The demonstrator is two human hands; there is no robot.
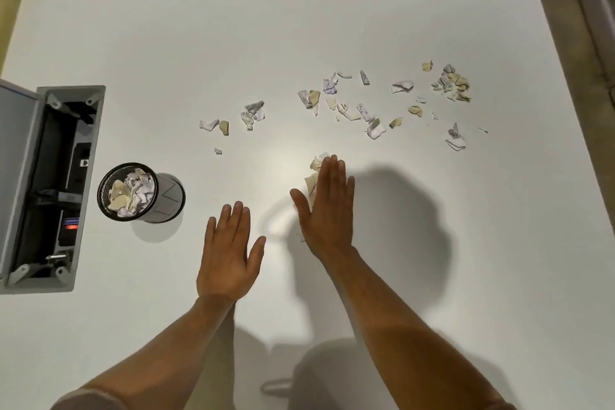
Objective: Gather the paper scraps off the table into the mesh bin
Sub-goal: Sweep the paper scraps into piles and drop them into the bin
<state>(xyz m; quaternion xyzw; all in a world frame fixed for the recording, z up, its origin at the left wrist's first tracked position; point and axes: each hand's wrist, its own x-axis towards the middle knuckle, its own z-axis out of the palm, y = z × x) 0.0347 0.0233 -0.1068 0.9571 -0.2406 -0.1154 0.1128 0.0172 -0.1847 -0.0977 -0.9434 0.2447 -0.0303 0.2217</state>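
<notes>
Torn paper scraps [346, 103] lie scattered across the white table [166, 43], from the middle out to a small heap [452, 83] at the far right. The black mesh bin [128, 191] stands at the left and holds several crumpled scraps. My right hand [327, 206] is flat with straight fingers, its edge against a small clump of scraps [316, 173] that shows at its left side. My left hand [231, 250] lies flat and empty on the table, fingers straight, to the right of the bin.
An open grey cable box [50, 186] is set into the table at the left edge, just beyond the bin. Beyond the table's far edge lies a patterned floor. My shadow falls over the near right part of the table.
</notes>
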